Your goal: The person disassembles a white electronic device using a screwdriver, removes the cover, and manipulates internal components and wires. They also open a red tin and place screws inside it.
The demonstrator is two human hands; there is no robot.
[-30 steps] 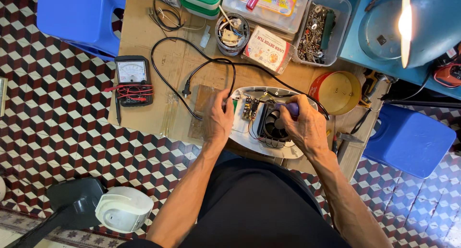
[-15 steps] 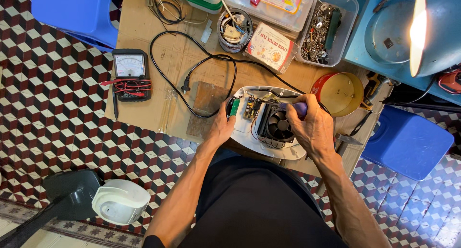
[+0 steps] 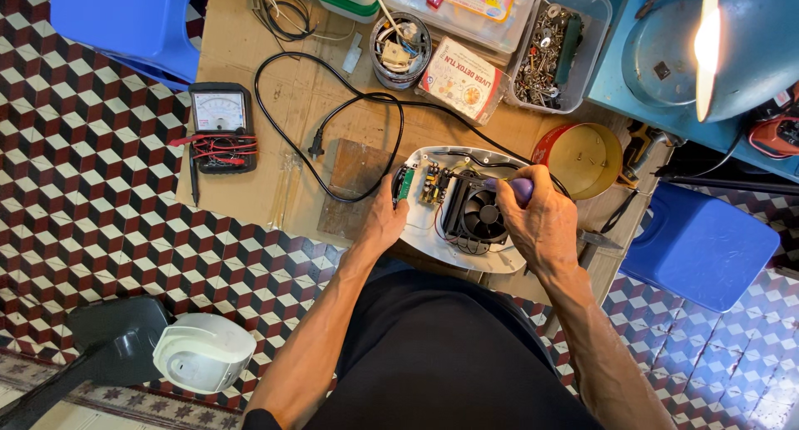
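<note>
An opened white appliance shell (image 3: pixel 433 245) lies on the cardboard sheet (image 3: pixel 308 122), showing a circuit board (image 3: pixel 433 184) and a black fan (image 3: pixel 481 213). My left hand (image 3: pixel 383 222) grips the shell's left edge beside a small green part. My right hand (image 3: pixel 537 222) is closed on a purple-handled screwdriver (image 3: pixel 518 187), whose tip points down by the fan. A black power cord (image 3: pixel 349 114) loops away from the shell across the cardboard.
An analog multimeter (image 3: pixel 219 122) with red and black leads lies at left. A tin of parts (image 3: pixel 400 47), a clear bin of screws (image 3: pixel 553 51), a red round tin (image 3: pixel 583 157), blue stools (image 3: pixel 699 243) and a lit lamp (image 3: pixel 732 43) surround the work. A white cover (image 3: pixel 204 351) rests on the tiled floor.
The view has shifted slightly. My right hand with the screwdriver has moved a little over the fan. My left hand stays on the shell's left edge.
</note>
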